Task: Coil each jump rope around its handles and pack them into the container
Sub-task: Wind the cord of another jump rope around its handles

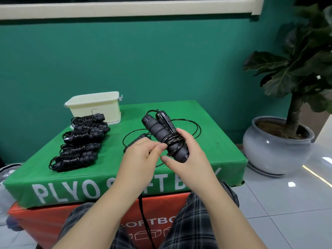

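My right hand (186, 153) grips a black jump rope's two foam handles (158, 130) side by side, tilted up and away, with cord wound around their lower half. My left hand (142, 151) pinches the cord right beside that winding. Loose loops of black cord (195, 125) lie on the green box behind the handles. Another handle (139, 138) of an uncoiled rope lies partly hidden behind my left hand. Several coiled jump ropes (80, 139) lie in a row at the left. The cream container (95, 108) with its lid on stands at the back left.
Everything rests on a green plyo soft box (215, 151) stacked on a red one (45, 223). A black cord (145, 221) hangs down between my knees. A potted plant in a grey pot (274, 146) stands on the tiled floor at the right.
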### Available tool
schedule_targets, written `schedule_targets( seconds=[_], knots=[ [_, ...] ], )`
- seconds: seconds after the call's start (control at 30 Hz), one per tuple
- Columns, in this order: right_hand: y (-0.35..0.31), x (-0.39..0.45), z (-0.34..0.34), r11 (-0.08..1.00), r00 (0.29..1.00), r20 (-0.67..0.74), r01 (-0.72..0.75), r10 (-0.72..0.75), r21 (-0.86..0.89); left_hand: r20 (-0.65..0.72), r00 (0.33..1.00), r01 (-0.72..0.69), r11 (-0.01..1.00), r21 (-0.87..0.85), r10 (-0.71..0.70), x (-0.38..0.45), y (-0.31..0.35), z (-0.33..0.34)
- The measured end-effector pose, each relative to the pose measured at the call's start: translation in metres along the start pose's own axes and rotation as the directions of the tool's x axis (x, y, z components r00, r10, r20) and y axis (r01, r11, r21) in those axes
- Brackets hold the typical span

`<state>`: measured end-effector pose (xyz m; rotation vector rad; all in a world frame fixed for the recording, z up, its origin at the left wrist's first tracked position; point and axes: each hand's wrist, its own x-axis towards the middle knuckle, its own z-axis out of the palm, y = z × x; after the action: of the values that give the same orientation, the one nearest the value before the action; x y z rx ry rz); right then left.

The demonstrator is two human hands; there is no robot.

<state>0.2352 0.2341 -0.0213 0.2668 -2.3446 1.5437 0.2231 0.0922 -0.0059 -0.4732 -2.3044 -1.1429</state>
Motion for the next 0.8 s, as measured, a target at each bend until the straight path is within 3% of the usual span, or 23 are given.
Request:
schedule_targets(
  seconds=[0.13,0.23,0.37,0.5,0.8],
  knots=[
    [-0.003,0.0,0.0,0.992,1.0,-0.012,-0.012,0.011,-0.125,0.022,0.999,-0.048,0.997,0.059,0.047,-0.001,-0.004,0.002],
    [-0.003,0.0,0.0,0.992,0.998,-0.027,-0.052,0.049,-0.113,0.052,0.997,-0.066,0.997,0.046,0.063,-0.003,-0.005,0.005],
    [-0.006,0.001,-0.003,0.983,0.993,-0.061,-0.093,0.104,0.156,0.052,0.998,-0.026,0.984,-0.178,0.036,-0.001,-0.003,0.002],
    [-0.007,0.002,-0.002,0.923,0.992,-0.083,-0.054,0.092,0.382,0.122,0.991,0.108,0.862,-0.495,-0.054,-0.001,-0.004,0.0],
    [-0.012,-0.004,0.006,0.839,0.997,-0.025,-0.044,0.069,0.543,0.083,0.929,0.331,0.709,-0.623,-0.361,0.004,-0.012,0.005]
  ],
)
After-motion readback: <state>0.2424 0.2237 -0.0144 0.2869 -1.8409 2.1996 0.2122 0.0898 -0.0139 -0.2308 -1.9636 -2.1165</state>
